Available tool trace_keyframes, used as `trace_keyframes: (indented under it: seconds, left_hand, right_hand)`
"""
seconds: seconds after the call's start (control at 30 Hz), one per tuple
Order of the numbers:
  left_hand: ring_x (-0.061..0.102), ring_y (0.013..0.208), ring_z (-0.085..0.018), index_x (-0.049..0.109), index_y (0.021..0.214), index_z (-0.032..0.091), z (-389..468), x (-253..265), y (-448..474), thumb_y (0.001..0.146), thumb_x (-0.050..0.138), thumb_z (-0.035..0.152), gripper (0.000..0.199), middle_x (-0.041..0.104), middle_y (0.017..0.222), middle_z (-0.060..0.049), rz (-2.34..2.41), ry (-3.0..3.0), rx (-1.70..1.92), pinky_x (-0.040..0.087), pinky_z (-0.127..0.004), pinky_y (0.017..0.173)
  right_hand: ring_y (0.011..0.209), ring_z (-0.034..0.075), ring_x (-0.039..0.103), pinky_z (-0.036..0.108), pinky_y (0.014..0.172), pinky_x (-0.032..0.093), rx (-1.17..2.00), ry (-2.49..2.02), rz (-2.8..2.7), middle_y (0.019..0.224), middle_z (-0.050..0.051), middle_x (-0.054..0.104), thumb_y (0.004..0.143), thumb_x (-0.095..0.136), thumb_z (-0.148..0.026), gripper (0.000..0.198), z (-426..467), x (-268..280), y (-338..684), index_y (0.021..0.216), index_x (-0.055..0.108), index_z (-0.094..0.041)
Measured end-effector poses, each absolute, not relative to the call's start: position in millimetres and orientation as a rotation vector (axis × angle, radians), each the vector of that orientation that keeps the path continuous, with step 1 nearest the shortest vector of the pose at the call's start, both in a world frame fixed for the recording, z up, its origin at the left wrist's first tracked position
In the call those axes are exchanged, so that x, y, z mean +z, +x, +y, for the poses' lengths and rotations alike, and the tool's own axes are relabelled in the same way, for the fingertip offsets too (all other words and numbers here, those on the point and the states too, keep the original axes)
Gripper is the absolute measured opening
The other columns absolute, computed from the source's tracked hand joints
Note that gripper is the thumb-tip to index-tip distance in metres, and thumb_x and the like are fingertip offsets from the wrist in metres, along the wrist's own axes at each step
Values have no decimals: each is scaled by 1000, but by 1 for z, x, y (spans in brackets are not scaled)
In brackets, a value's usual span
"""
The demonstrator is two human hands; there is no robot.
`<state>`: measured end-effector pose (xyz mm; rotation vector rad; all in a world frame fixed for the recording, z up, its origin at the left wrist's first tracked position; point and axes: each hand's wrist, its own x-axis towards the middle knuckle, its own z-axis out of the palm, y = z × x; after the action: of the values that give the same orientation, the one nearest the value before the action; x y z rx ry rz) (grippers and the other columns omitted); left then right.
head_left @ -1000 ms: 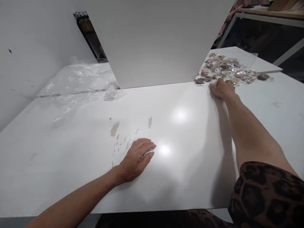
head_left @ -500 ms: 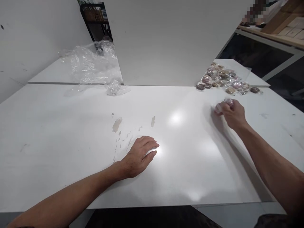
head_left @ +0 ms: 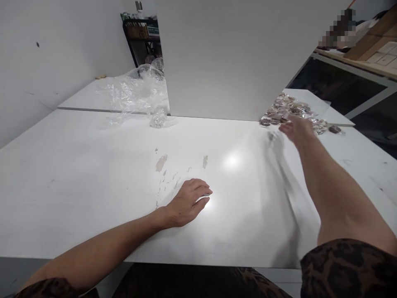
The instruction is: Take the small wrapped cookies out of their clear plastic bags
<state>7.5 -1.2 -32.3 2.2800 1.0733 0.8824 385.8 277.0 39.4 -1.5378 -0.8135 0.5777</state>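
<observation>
White tabletop with wrapped pieces at the far right corner

Background: plain wall to the left, dark shelf rack behind, wood-topped bench beyond the far right corner.

Panel: grey-white, upright at the middle of the far edge.

Film: transparent, crumpled, spread over the far edge at the left; a smaller bunched scrap lies just beside the panel's lower left corner.

Wrapped pieces: a loose heap in glossy transparent wrapping, brown, pink and tan, lying across the far edge just beside the panel's lower right corner. One dark piece lies at the heap's right end.

Right hand: at the heap's near side, arm extended. Fingers blurred by motion (whether they pinch anything, one cannot tell).

Left hand: on the tabletop, nearer the front edge than the far one, beside scuffed patches. Fingers pressed together and curved, thumb set apart; no object visible in the gap.

Risks, as judged: slick wrapping could slip from a hasty grip; a sweep of the fingers might push pieces farther over the far edge or behind the panel; overlapping wrappers could drag a neighbour along; the right sleeve seems too far off to snag.
</observation>
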Motion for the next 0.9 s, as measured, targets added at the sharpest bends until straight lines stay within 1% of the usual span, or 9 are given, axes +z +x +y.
trace_keyframes:
  seconds: [0.07, 0.1, 0.2, 0.33, 0.47, 0.6, 0.73, 0.83, 0.9]
  left_hand:
    - [67, 116, -23, 70, 114, 19, -1, -34, 7, 102, 53, 23, 21, 72, 122, -12, 1065, 2270, 887, 54, -46, 102]
    - [67, 115, -23, 70, 114, 18, 0, -35, 7, 102, 53, 23, 21, 72, 121, -12, 1062, 2261, 894, 54, -47, 102]
    - [67, 112, -23, 71, 112, 19, 2, -37, 8, 102, 52, 23, 22, 73, 117, -11, 1041, 2204, 933, 54, -47, 101]
    - [67, 108, -22, 71, 111, 21, 3, -39, 12, 100, 53, 22, 22, 74, 113, -9, 1043, 2108, 1031, 57, -44, 97]
    - [66, 113, -22, 70, 113, 21, 16, -38, 4, 98, 56, 21, 20, 74, 116, -9, 1117, 2091, 1196, 55, -44, 102]
    - [63, 121, -24, 69, 107, 19, 57, -28, -28, 94, 58, 16, 18, 70, 124, -11, 1384, 2102, 1309, 48, -44, 111]
    - [54, 131, -29, 67, 119, 20, 119, -10, -69, 90, 59, 11, 31, 65, 132, -13, 1777, 1921, 1310, 38, -47, 118]
    - [38, 145, -36, 64, 129, 20, 165, -4, -90, 88, 66, 14, 41, 49, 154, -17, 2014, 1779, 1172, 27, -52, 121]
    - [26, 152, -39, 64, 130, 19, 191, -7, -98, 88, 72, 21, 44, 39, 162, -17, 2054, 1787, 1097, 18, -54, 124]
  right_hand:
    - [63, 13, 65, 35, 64, 51, 774, -1521, -773, 77, 6, 63, 86, 59, 7, 22, 236, 18, 361, 79, 58, -13]
    - [60, 13, 64, 33, 62, 52, 848, -1495, -775, 76, 5, 64, 83, 60, 7, 21, 213, 9, 349, 82, 60, -14]
    - [57, 13, 63, 25, 52, 46, 1024, -1432, -808, 79, 7, 70, 76, 67, 0, 15, 149, -10, 311, 83, 67, -14]
    - [59, 11, 63, 23, 53, 48, 1314, -1248, -834, 82, 6, 74, 69, 79, -14, 18, 89, -8, 255, 87, 74, -16]
    - [59, 10, 62, 23, 53, 48, 1504, -1093, -821, 80, 3, 74, 64, 83, -20, 25, 60, 3, 188, 87, 74, -19]
    - [59, 10, 62, 23, 52, 46, 1596, -980, -792, 82, 2, 74, 63, 81, -19, 27, 52, 4, 134, 88, 72, -20]
    - [61, 11, 61, 23, 52, 46, 1588, -987, -785, 80, 1, 72, 64, 80, -20, 26, 55, -8, 121, 88, 70, -22]
    - [62, 11, 60, 25, 53, 47, 1605, -1006, -830, 80, 1, 71, 65, 81, -22, 26, 59, -17, 129, 88, 70, -23]
    - [62, 11, 59, 26, 54, 48, 1599, -1013, -872, 81, 1, 70, 66, 81, -26, 27, 61, -20, 134, 90, 69, -23]
